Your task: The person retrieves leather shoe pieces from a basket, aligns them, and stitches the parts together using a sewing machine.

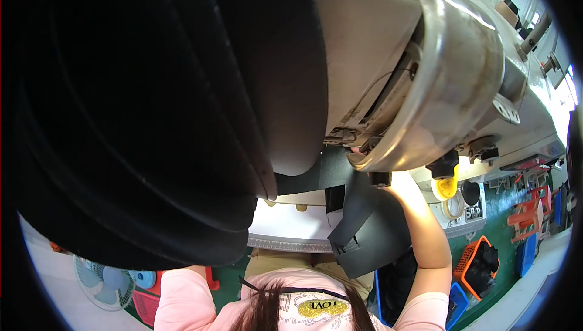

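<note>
- A big black padded piece, smooth and curved with soft ridges, fills the left half of the view, very close to the camera.
- The left arm in a pink sleeve goes up behind this black piece. The left hand is hidden, so I cannot tell if it grips anything.
- The right arm is bare and reaches up, bent at the elbow.
- The right hand sits under the shiny metal machine head, touching a flat black sheet. I cannot tell if the fingers are closed.
- The sheet hangs down over the white surface.
- Far off stand an orange basket and a blue fan.
</note>
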Available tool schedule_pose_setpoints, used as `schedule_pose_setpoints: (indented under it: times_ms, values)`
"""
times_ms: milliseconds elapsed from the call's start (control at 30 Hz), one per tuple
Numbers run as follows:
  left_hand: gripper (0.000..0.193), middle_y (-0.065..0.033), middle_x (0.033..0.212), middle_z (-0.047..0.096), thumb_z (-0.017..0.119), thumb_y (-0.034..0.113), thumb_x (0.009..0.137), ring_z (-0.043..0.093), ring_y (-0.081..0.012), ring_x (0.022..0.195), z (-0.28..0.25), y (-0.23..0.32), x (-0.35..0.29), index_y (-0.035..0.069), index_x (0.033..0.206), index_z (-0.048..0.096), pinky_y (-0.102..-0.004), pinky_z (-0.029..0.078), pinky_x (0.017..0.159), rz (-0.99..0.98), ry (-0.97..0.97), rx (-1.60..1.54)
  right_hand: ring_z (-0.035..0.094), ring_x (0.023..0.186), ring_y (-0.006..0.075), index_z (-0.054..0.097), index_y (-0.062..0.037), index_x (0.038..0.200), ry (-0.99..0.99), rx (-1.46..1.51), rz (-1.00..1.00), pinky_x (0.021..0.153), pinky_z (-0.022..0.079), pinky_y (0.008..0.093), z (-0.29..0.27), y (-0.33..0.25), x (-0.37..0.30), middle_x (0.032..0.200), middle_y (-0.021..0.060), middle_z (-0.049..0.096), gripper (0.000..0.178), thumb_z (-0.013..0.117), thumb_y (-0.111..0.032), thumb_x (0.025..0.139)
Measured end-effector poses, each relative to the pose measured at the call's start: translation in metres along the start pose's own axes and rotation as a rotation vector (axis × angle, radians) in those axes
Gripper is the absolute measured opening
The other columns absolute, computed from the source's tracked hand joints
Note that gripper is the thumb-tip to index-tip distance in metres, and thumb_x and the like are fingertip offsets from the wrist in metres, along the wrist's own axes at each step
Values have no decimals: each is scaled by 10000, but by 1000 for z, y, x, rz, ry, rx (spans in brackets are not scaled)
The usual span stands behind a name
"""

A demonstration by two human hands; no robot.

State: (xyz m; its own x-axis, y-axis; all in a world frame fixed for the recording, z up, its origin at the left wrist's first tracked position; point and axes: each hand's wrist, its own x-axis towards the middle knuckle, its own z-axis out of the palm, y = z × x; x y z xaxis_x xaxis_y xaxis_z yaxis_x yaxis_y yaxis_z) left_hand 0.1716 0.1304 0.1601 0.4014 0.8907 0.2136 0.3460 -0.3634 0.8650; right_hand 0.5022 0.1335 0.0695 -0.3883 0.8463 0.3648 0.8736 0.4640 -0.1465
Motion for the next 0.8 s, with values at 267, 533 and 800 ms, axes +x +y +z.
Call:
schedule_pose_setpoints:
  times_ms: [267,533,800]
  values:
    - [343,-75,907,600,717,215,742,558,-174,809,28,-34,5,-4,968,582,-293,444,720,116,-12,1,552,881,178,438,-45,1081,-159,-192,10,781,466,309,20,16,-9,960,94,528,333,524,-269,849]
    - [371,-86,934,605,722,226,738,564,-186,830,62,-76,10,-8,990,581,-301,449,738,272,32,-13,517,1084,310,504,-71,1184,146,356,61,897,439,423,-35,-61,-3,1172,166,518,542,688,-326,742]
    - [409,-99,975,598,720,238,739,557,-198,872,78,-88,18,-11,1025,569,-312,437,772,355,35,-24,616,857,281,611,-27,1036,454,189,-244,620,514,303,-41,-94,-12,1113,194,554,542,814,-249,584]
